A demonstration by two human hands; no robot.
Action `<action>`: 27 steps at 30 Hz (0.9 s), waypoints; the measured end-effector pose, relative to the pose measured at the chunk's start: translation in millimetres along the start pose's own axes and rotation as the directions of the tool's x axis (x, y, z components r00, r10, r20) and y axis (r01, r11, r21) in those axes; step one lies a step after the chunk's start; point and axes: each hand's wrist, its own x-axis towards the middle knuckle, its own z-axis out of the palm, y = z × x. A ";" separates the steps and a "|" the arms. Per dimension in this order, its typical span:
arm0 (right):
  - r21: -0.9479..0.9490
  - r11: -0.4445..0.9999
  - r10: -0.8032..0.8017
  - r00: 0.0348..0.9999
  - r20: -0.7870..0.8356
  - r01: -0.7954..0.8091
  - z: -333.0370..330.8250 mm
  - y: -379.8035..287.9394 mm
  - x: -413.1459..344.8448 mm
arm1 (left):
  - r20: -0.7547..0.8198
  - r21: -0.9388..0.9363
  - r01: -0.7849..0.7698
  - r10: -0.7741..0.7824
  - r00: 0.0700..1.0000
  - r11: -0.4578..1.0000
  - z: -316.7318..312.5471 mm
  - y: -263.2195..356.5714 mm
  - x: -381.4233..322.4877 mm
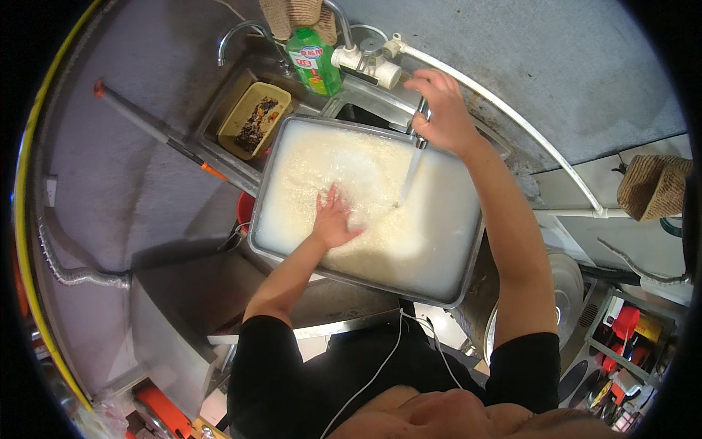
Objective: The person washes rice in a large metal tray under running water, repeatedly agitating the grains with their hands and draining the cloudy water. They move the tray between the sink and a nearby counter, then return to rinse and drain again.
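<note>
A large rectangular metal tub (464, 285) lies across the sink, full of cloudy water over pale grains that look like rice (378, 241). My left hand (332, 219) is spread out at the water's surface, left of the tub's middle, its fingertips partly under the water. Above the tub's far right edge, my right hand (441, 110) has its thumb and fingers around a chrome faucet spout (421, 123). A stream of water (410, 178) runs from the spout into the tub.
Behind the tub stands a green detergent bottle (315, 66). A yellow plastic basket (285, 99) with dark scraps sits in the left sink basin, near a curved faucet (241, 27). A white pipe (510, 118) runs along the wall. A red container (245, 208) is beside the tub.
</note>
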 end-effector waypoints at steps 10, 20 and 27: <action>-0.029 0.999 0.035 0.998 0.045 -0.033 1.8 -4.4 -3.3 | 0.085 -0.127 0.259 -0.250 0.964 0.957 -14.9 45.1 33.9; -0.033 0.999 0.009 0.999 0.051 -0.007 -3.0 4.4 -7.1 | 0.326 -0.019 0.032 -0.024 0.945 0.999 -27.8 37.9 10.0; -0.031 0.999 0.038 0.997 0.066 -0.036 0.2 3.5 -5.0 | 0.155 -0.209 0.009 0.024 0.988 0.978 -74.1 19.3 51.6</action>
